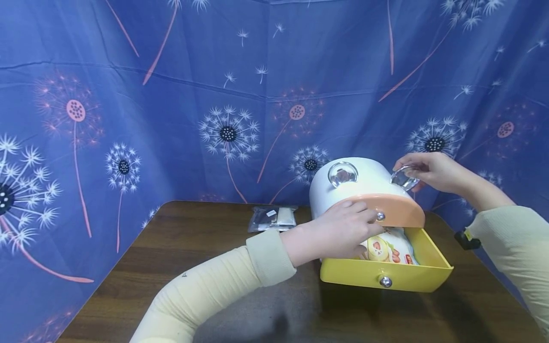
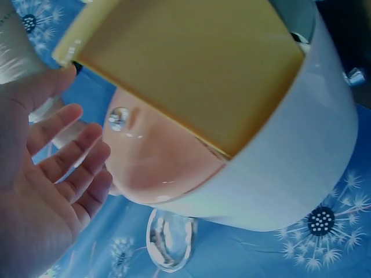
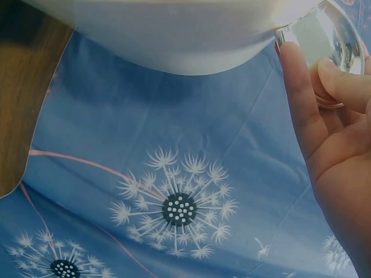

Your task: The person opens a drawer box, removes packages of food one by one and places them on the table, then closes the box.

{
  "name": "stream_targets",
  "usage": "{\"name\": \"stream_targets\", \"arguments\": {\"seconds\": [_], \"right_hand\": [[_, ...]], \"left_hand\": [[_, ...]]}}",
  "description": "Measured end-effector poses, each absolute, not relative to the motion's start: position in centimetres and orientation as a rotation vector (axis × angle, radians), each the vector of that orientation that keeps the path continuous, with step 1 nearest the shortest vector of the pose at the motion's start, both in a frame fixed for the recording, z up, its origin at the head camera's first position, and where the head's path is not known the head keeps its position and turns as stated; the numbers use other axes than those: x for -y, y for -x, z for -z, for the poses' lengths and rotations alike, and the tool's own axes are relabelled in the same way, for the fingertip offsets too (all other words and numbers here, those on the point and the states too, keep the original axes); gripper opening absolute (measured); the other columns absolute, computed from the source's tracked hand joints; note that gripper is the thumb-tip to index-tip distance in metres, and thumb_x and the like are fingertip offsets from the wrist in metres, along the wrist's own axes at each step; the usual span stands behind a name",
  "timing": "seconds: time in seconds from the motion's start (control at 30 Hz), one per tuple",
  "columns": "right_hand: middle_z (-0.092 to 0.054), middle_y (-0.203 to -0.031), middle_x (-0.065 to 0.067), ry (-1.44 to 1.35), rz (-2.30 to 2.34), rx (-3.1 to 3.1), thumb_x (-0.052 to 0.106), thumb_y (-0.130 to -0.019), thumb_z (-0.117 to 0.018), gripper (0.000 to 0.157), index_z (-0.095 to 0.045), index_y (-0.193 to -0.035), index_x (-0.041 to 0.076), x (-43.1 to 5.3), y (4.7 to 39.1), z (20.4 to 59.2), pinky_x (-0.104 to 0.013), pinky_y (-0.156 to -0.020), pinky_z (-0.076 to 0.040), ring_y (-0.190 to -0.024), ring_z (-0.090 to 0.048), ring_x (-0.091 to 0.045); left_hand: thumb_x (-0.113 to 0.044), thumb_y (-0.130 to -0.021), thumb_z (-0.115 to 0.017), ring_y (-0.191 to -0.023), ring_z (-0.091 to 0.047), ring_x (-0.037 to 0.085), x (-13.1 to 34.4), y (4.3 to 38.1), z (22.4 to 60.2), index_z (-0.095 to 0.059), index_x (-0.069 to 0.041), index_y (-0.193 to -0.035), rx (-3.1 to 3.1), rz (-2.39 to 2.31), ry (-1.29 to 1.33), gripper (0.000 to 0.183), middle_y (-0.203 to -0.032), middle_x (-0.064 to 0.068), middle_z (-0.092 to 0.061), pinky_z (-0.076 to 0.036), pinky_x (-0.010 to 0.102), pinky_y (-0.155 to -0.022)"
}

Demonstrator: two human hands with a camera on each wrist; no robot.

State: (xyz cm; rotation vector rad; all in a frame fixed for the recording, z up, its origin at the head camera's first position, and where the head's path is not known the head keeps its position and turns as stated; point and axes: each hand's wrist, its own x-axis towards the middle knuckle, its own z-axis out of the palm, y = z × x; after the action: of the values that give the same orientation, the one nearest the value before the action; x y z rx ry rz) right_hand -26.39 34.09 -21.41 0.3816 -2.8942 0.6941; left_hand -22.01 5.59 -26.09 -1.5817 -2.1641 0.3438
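Observation:
A white round-topped drawer box (image 1: 364, 174) has a peach upper drawer (image 1: 403, 209) and a yellow lower drawer (image 1: 351, 274). The yellow drawer is pulled out and holds a printed packet (image 1: 392, 247). My left hand (image 1: 339, 228) is over the yellow drawer's left side, in front of the peach drawer. The left wrist view shows its fingers (image 2: 72, 174) loosely bent, with nothing in the palm. At the box's top right, my right hand (image 1: 437, 172) pinches a shiny round silver piece (image 3: 310, 37) by its rim between thumb and fingers.
Another round silver piece (image 1: 343, 174) stands at the box's top left. A clear plastic bag (image 1: 274, 217) with pale contents lies behind the left forearm on the brown wooden table (image 1: 171, 247). Blue dandelion-print cloth (image 1: 188, 119) hangs behind the table.

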Motion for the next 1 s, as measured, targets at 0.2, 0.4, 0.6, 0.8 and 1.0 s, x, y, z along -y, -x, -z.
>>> {"name": "stream_targets", "arguments": {"seconds": [0.2,0.4,0.6,0.8,1.0], "right_hand": [[-0.054,-0.124,-0.023,-0.375,-0.694,2.908,-0.001,-0.094,-0.050,0.029,-0.058,-0.121,0.007,-34.1,26.4,21.3,-0.027,-0.060,-0.055,-0.076,-0.065,-0.014],[-0.055,-0.124,-0.023,-0.384,-0.705,2.909,-0.002,-0.094,-0.050,0.029,-0.057,-0.121,0.006,-34.2,26.6,21.3,-0.028,-0.060,-0.055,-0.077,-0.065,-0.013],[-0.055,-0.124,-0.023,-0.389,-0.708,2.912,-0.002,-0.094,-0.050,0.029,-0.058,-0.120,0.007,-34.1,26.6,21.3,-0.028,-0.060,-0.055,-0.078,-0.065,-0.015],[-0.053,-0.126,-0.023,-0.379,-0.707,2.920,-0.002,-0.094,-0.050,0.030,-0.057,-0.121,0.006,-34.2,26.6,21.2,-0.028,-0.061,-0.055,-0.076,-0.064,-0.011],[-0.053,-0.126,-0.023,-0.378,-0.704,2.918,-0.002,-0.094,-0.050,0.030,-0.057,-0.122,0.006,-34.1,26.6,21.2,-0.028,-0.061,-0.055,-0.076,-0.064,-0.011]], "left_hand": [[-0.059,-0.082,-0.061,-0.127,-0.038,0.012,-6.1,23.0,26.6,-0.047,-0.030,-0.137,2.213,-0.365,1.647,0.064,-0.139,-0.008,-0.045,-0.027,0.031,-0.108],[-0.052,-0.085,-0.061,-0.121,-0.042,0.011,-6.8,23.8,27.6,-0.050,-0.028,-0.134,2.187,-0.380,1.720,0.056,-0.131,-0.009,-0.050,-0.029,0.027,-0.107],[-0.054,-0.085,-0.059,-0.124,-0.040,0.010,-7.4,24.3,28.0,-0.048,-0.027,-0.136,2.192,-0.396,1.794,0.059,-0.132,-0.009,-0.050,-0.024,0.026,-0.110],[-0.057,-0.086,-0.056,-0.129,-0.036,0.009,-7.8,24.5,28.4,-0.044,-0.026,-0.139,2.155,-0.485,1.814,0.063,-0.136,-0.009,-0.048,-0.025,0.025,-0.109],[-0.045,-0.091,-0.054,-0.129,-0.035,0.009,-8.0,24.7,28.7,-0.046,-0.028,-0.136,2.111,-0.577,1.791,0.049,-0.137,-0.010,-0.047,-0.028,0.025,-0.104]]}}
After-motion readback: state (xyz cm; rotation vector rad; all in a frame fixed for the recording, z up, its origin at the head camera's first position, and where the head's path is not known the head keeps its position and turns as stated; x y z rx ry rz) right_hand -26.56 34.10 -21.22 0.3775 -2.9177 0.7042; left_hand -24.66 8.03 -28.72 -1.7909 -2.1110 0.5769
